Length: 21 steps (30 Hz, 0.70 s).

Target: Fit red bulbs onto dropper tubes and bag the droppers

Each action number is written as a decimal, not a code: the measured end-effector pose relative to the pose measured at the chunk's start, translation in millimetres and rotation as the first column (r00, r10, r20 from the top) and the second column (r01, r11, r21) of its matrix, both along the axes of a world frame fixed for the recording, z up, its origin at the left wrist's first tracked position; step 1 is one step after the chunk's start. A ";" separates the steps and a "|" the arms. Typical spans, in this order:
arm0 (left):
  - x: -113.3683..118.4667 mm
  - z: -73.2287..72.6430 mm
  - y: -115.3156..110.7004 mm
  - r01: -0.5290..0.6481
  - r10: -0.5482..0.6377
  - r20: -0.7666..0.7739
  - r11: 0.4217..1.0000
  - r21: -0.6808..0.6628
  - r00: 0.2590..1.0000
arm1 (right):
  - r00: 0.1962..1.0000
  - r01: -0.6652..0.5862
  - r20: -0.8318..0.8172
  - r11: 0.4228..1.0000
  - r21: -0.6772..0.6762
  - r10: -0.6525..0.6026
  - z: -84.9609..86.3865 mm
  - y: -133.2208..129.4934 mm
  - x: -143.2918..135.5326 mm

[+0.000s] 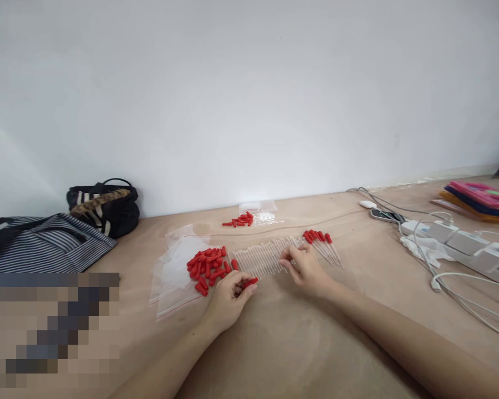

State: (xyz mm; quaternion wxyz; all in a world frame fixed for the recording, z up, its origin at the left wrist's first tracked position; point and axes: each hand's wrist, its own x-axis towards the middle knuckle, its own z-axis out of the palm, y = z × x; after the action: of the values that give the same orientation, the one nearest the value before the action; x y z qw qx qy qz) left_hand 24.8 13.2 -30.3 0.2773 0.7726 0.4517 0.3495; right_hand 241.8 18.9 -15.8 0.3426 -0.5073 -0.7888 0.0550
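Note:
Several red rubber bulbs [203,262] lie heaped left of centre, partly over clear zip bags [174,277]. My left hand [228,296] pinches one red bulb [250,283] just in front of a row of thin clear tubes [260,257]. At the right end of that row is my right hand [301,266], its fingers curled in over the tubes; whether a tube is between the fingertips is too small to tell. Beyond it, tubes with red bulbs [318,237] on their far ends lie fanned out.
More red bulbs [241,220] and a clear bag [264,213] lie near the wall. A striped bag [45,244] and a black bag [116,213] are at left. Chargers, cables, a power strip [461,241], a phone [385,215] and coloured sheets [482,199] are at right.

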 end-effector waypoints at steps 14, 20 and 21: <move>3.3 6.9 -0.2 0.017 -0.013 -0.066 0.998 0.059 0.998 | 0.988 -0.154 0.017 0.984 0.090 0.153 -20.6 -17.9 -18.9; 5.0 8.6 -2.4 0.010 -0.001 -0.068 0.991 0.132 0.998 | 0.985 -0.170 0.037 0.973 0.157 0.166 -20.4 -20.4 -19.5; 5.3 9.1 -3.0 0.008 0.001 -0.067 0.990 0.140 0.998 | 0.984 -0.176 0.036 0.970 0.168 0.172 -20.3 -20.9 -19.3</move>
State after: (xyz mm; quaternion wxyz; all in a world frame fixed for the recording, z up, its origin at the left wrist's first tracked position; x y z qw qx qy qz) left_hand 30.1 10.2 -21.2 0.2076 0.8022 0.4336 0.3541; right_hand 222.5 -1.9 -36.2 0.3705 -0.4056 -0.8355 0.0116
